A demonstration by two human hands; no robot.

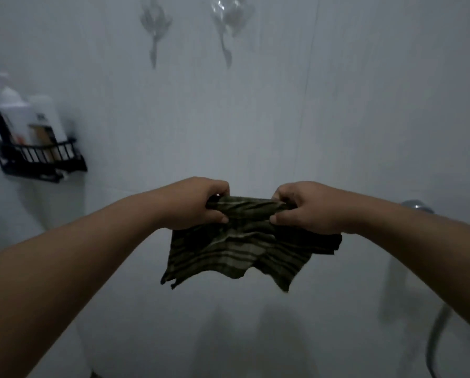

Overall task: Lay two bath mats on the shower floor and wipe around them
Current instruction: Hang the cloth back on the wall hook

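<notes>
From the head camera, both arms reached out toward the white tiled wall [255,132], and the striped cloth [242,249] hung between the hands at the centre of the view. The left hand [198,203] was closed on the cloth's upper edge at about nine o'clock of the cloth, fingers curled over the bunched fabric. The right hand [307,207] was clamped on the same edge at about three o'clock, thumb underneath. The rest of the cloth drooped toward six o'clock, rumpled, its lower corners hanging free in front of the wall. At nine o'clock of the picture a black wire rack [37,156] was fixed to the wall with bottles [26,115] standing in it. Two clear hooks [154,28] were stuck on the wall at twelve o'clock. At four o'clock a shower hose [438,331] curved down, blurred.
</notes>
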